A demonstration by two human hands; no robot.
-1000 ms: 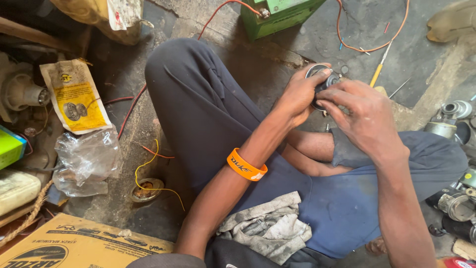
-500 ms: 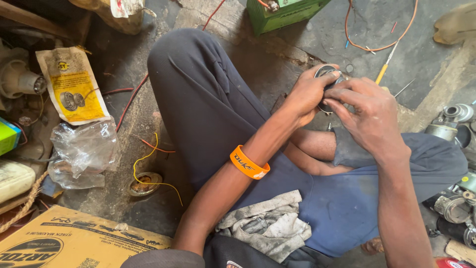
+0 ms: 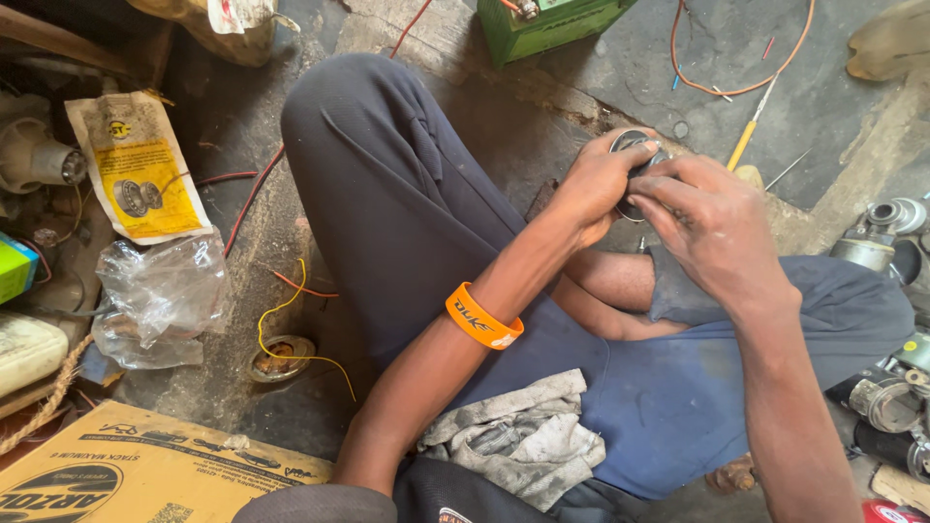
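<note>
Both hands meet over my raised knees on a small round dark metal part (image 3: 635, 145). My left hand (image 3: 593, 184) cups it from the left, an orange wristband (image 3: 482, 318) on that forearm. From the right, the fingers of my right hand (image 3: 712, 228) close over the part's top and side. Most of the part is hidden by the fingers. A dirty grey rag (image 3: 518, 438) lies in my lap on the blue trousers.
On the concrete floor: a yellow-handled screwdriver (image 3: 749, 136), an orange wire loop (image 3: 741, 82), a green box (image 3: 547, 24), a yellow packet (image 3: 140, 165), a clear plastic bag (image 3: 155, 295), a cardboard box (image 3: 126, 475) and metal motor parts (image 3: 886, 232) at right.
The hands stay on the round part, fingers shifting slightly around it. The view has drifted a little; nothing was let go.
</note>
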